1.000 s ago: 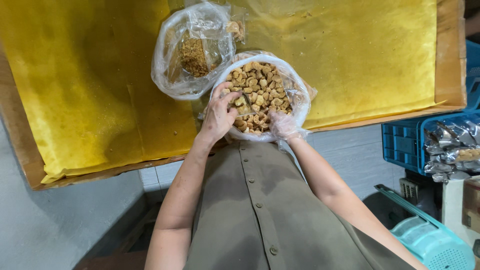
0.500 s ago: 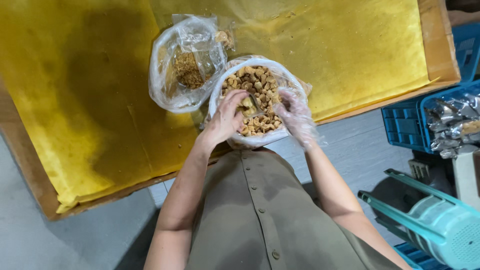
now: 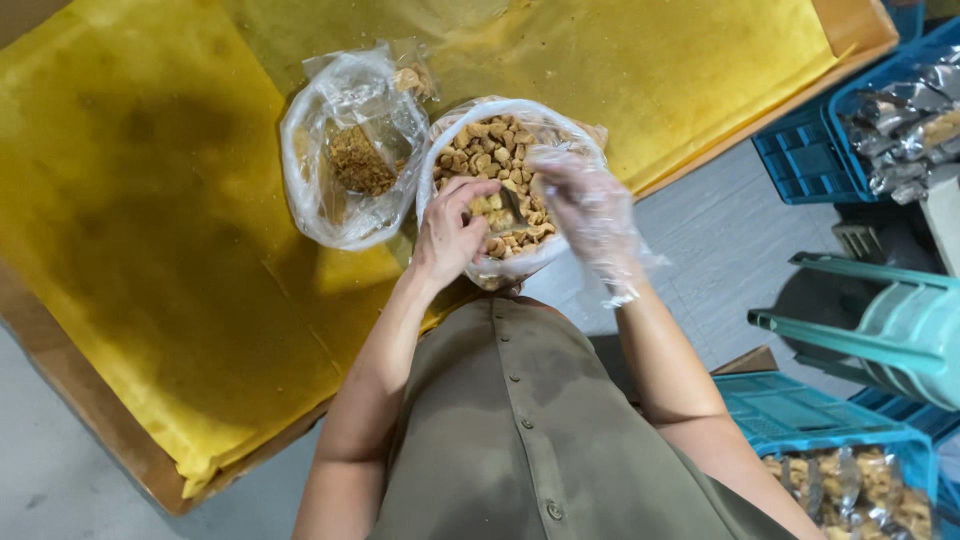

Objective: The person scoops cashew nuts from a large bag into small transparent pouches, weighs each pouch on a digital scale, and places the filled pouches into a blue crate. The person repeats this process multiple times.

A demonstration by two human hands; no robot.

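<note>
Mid-sorting, by the look: bag of fried snack chunks point(image 3: 495, 160) brim-full at bench point(image 3: 150, 250) edge. Left hand point(image 3: 452, 232) pinching pieces; gloved right hand point(image 3: 585, 205) loosely curled, released. Neighbouring crumb bag point(image 3: 350, 160) nearly empty.

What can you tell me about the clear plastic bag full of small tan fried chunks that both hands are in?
The clear plastic bag of tan chunks stands open, mouth rolled wide, near the front edge of the yellow paper-lined table. It is nearly full of small, irregular golden-brown pieces. The bare left hand rests fingers on the pieces; the right hand, in a thin clear glove, reaches in. A second, near-empty bag sits against its left.
</note>
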